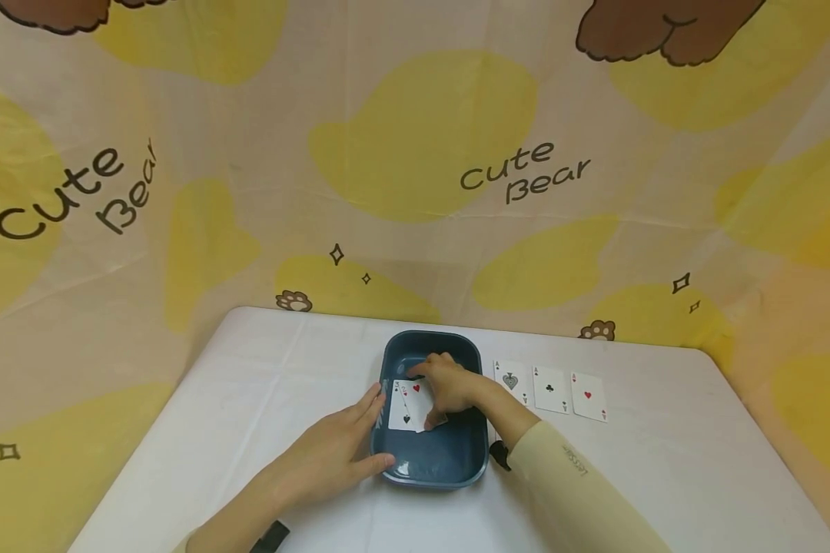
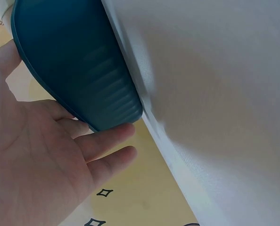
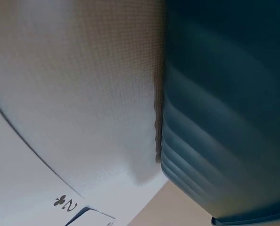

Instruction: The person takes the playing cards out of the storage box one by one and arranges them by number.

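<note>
A dark blue rectangular tray stands on the white table. Inside it lie overlapping playing cards: a three of spades and a two of hearts. My right hand reaches over the tray's right wall and grips the two of hearts, thumb at its near edge and fingers at its far side; the palm hides part of the card. Against the tray's left wall rests my left hand, fingers extended along the rim. In the left wrist view, that hand's fingers touch the ribbed tray side.
To the tray's right lie an ace of spades, an ace of clubs and a red ace in a row. A two of clubs shows in the right wrist view. A patterned curtain hangs behind the table.
</note>
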Demonstrator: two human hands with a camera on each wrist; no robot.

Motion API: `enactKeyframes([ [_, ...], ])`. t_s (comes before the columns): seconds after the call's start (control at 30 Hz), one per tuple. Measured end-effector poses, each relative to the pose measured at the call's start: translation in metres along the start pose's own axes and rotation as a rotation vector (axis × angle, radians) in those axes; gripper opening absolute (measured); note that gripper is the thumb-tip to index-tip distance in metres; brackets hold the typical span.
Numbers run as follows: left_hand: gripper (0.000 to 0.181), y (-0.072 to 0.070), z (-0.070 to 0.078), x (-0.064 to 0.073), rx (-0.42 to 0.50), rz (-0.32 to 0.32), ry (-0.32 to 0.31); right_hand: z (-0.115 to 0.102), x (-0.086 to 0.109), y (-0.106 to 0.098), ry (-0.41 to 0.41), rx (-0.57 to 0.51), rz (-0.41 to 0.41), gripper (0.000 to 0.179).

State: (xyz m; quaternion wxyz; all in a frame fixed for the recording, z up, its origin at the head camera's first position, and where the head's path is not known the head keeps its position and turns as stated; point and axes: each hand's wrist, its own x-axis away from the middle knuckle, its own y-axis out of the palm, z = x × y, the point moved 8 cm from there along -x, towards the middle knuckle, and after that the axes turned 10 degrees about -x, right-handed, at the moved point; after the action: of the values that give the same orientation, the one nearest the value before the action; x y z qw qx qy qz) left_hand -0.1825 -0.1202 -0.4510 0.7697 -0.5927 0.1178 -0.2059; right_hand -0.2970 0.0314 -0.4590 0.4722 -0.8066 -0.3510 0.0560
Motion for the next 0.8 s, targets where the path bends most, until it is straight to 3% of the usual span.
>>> enactKeyframes([
  [0.5,0.094,-0.0044,0.0021,0.0005,0.018,0.003,0.004,-0.0011,0.0003,0.0013,-0.015,-0.038,0.037,0.078],
  [0.8,0.093,-0.0060,0.0023,0.0011,0.016,0.009,0.010,-0.0022,0.0022,0.0028,-0.030,-0.106,0.043,0.086],
])
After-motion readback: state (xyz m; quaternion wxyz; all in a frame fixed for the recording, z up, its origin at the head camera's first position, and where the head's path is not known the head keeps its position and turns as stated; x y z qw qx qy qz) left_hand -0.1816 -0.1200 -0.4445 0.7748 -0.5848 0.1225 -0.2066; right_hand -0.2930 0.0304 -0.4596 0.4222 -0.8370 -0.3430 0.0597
